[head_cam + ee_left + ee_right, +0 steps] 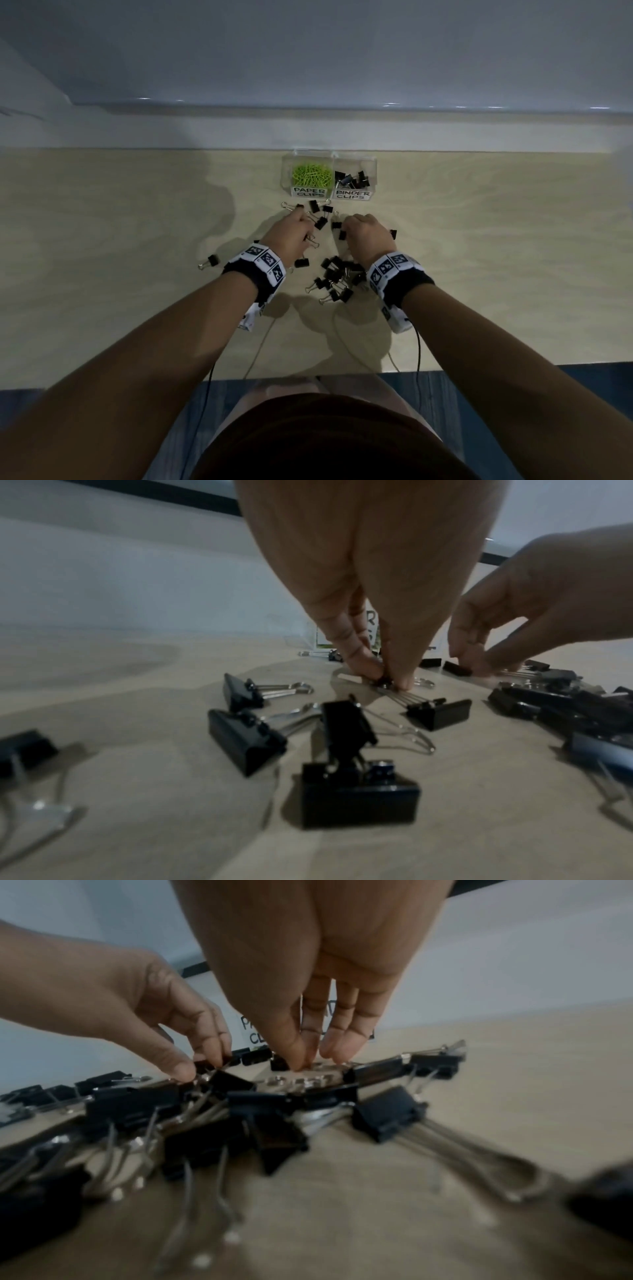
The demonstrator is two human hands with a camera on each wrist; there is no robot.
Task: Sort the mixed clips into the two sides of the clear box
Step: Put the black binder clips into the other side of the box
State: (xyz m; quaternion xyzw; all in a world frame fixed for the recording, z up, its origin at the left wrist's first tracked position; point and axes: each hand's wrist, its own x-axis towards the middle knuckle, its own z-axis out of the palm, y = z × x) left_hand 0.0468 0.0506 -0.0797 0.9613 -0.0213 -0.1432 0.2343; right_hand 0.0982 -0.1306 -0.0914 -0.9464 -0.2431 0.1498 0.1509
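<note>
2 hands are working at the table at once. The left hand (373, 593) is pinching down with thumb and fingers (365, 666) narrowed on the wire handle of a binder clip (438, 714) lying flat in front of it; the grip looks closed on that handle, though blur hides the exact contact. The right hand (308, 969) is reaching down with its fingertips (337, 1045) bunched close together at a small clip on the wood; whether it is already holding one cannot be told, since the tips cover the spot.

Around the fingers, loose binder clips are lying scattered, several just beside the left hand and a thicker pile (337, 279) tangled together near the right wrist. 1 stray (210, 261) is sitting well apart to the left.

Beyond the hands, the clear box (329, 154) is standing against the back edge of the table (496, 257). Its left side, labelled for paper clips, is holding a heap of green paper clips (311, 175); its right side, labelled for binder clips, is holding only a few black ones (352, 179).

Judging from this, the paper clips are looking finished, as none is showing on the table. Most binder clips are remaining outside, so that side is barely begun.
</note>
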